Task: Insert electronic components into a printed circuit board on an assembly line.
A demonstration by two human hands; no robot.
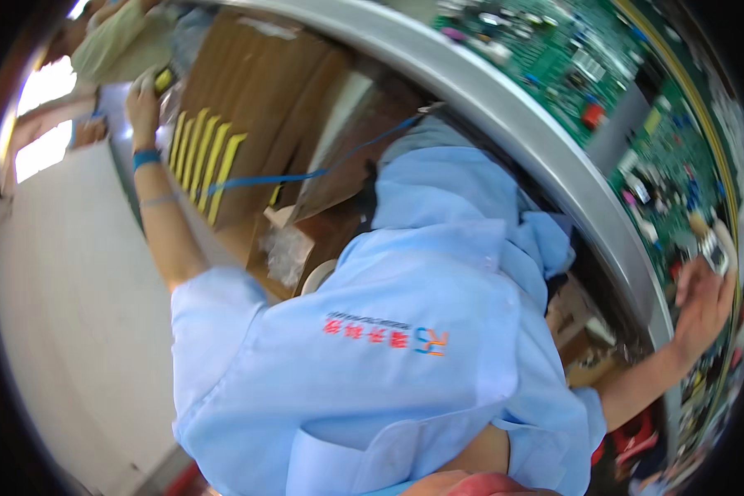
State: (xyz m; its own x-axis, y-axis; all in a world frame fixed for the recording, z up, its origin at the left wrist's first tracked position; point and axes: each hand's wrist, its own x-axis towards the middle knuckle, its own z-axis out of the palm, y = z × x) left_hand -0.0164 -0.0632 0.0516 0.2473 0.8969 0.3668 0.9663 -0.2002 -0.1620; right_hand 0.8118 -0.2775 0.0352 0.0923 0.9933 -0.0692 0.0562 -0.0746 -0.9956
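Note:
My left hand (143, 107), wearing a blue wrist strap (146, 157), reaches out to the far left with its fingers closed at a small yellow-and-black object (164, 80). Its exact kind is too small to make out. From the strap a blue cord (281, 178) runs across in front of my body. On the right, my right hand (703, 310) is over green circuit boards (554, 62), its fingers stretched out and apart. Beside those fingers is a silver-and-white component (713, 252); whether they touch it is unclear.
A curved grey table edge (504, 78) separates my body from the boards. Brown cardboard (248, 83) with yellow strips (223, 174) stands on the left, beside a large pale panel (66, 289). Another person's sleeve (124, 41) shows at the upper left. Clear plastic (285, 255) lies near a box.

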